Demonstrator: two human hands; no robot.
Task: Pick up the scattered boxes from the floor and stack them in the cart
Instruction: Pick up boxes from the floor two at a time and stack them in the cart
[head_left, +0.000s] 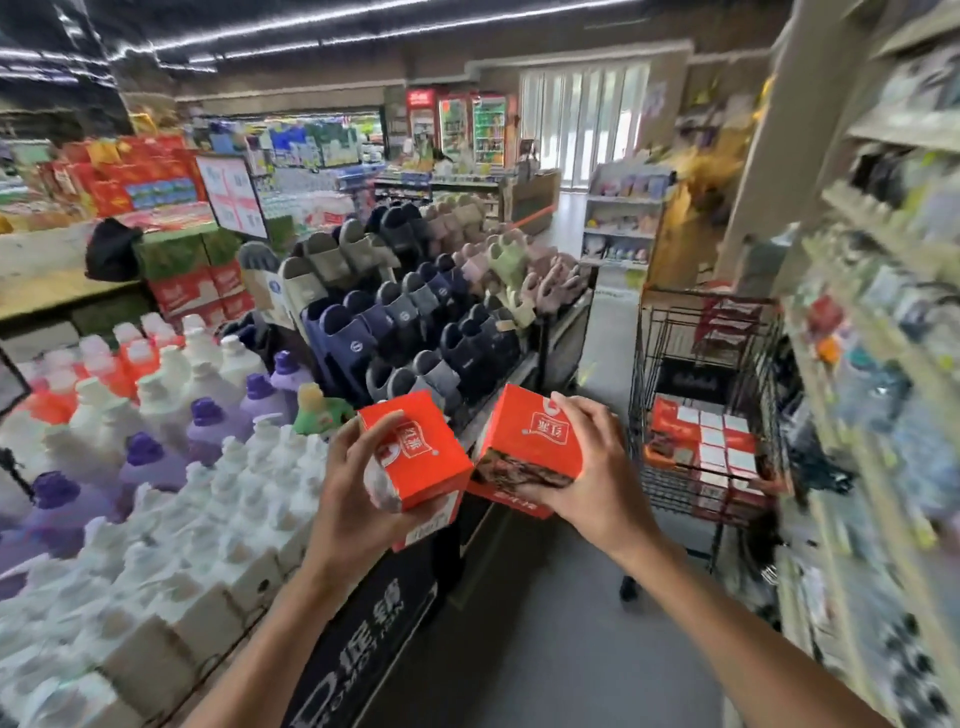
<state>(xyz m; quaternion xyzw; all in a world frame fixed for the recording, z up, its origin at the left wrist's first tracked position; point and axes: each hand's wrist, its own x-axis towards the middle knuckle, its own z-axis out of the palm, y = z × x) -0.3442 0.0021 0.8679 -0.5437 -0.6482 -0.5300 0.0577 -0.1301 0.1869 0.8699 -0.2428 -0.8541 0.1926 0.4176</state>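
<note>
1. Both hands are holding orange boxes in mid-air, above the aisle floor (524, 623): the left hand (353, 499) is grasping two, an upper box (415, 452) stacked on a lower box (431, 519), thumb across the top
2. The right hand (576, 467) is likewise grasping two, a tilted box (530, 436) over a bottom box (511, 499), fingers curled over the top edge
3. The two upper boxes are nearly touching at their corners
4. Each upper box is showing a white emblem with Chinese characters, too blurred to read
5. The black wire cart (706, 405) is standing ahead to the right, just beside the right-hand shelving (883, 364), already carrying stacked boxes (701, 441) of the same kind, too many and too blurred to count
6. Open floor is lying between the hands and the cart; the slipper display (415, 301) and bottle crates (156, 467) are bordering the aisle on the left
</note>
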